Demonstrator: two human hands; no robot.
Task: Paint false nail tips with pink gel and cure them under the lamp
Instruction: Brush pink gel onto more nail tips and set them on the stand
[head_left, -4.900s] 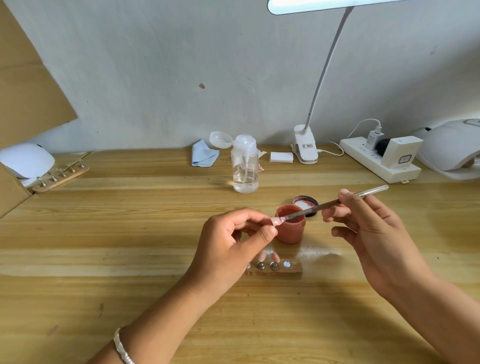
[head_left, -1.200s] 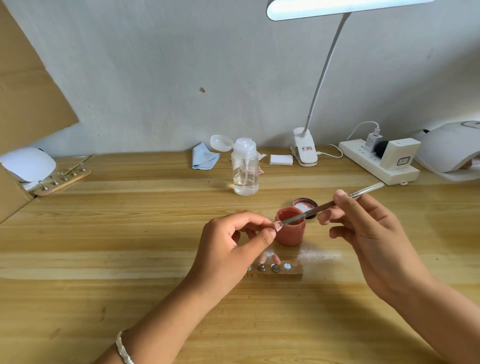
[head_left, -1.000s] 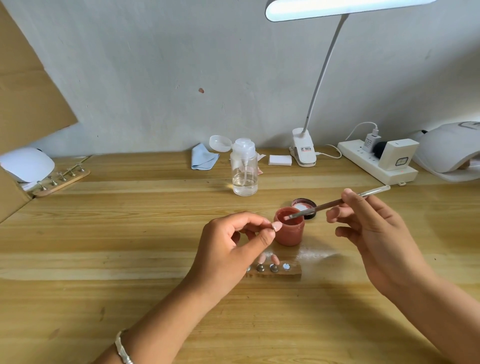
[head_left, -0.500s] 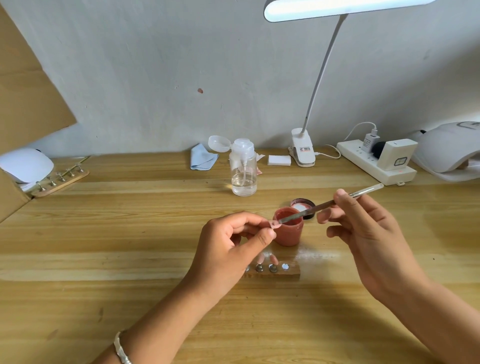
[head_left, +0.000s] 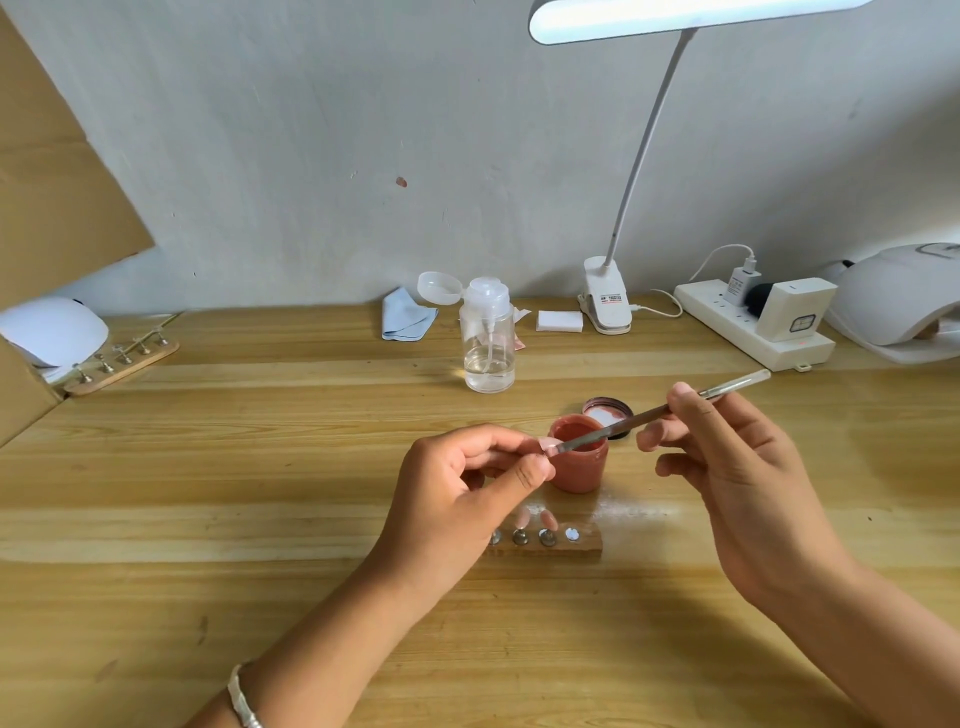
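My left hand (head_left: 462, 488) pinches a small false nail tip (head_left: 546, 445) between thumb and fingers, just left of the open pink gel jar (head_left: 577, 457). My right hand (head_left: 727, 467) grips a thin brush (head_left: 644, 415) whose tip touches the nail tip. Below the jar lies a wooden holder block (head_left: 566, 545) with metal stands; two of them carry nail tips (head_left: 535, 518), and my left hand hides the block's left end. The jar's lid (head_left: 609, 409) lies behind the jar. One white curing lamp (head_left: 904, 301) stands at the far right.
A clear pump bottle (head_left: 487, 343), blue cloth (head_left: 408, 321) and white pad (head_left: 559, 320) stand toward the back. The clip desk lamp (head_left: 607, 301) and power strip (head_left: 748, 332) are at the back right. At the far left are a second white lamp (head_left: 52, 330), another holder (head_left: 122, 361) and cardboard.
The brush went back to the jar about a second ago, then returned to the nail tip. It now strokes the tip. My left hand has stayed in place.
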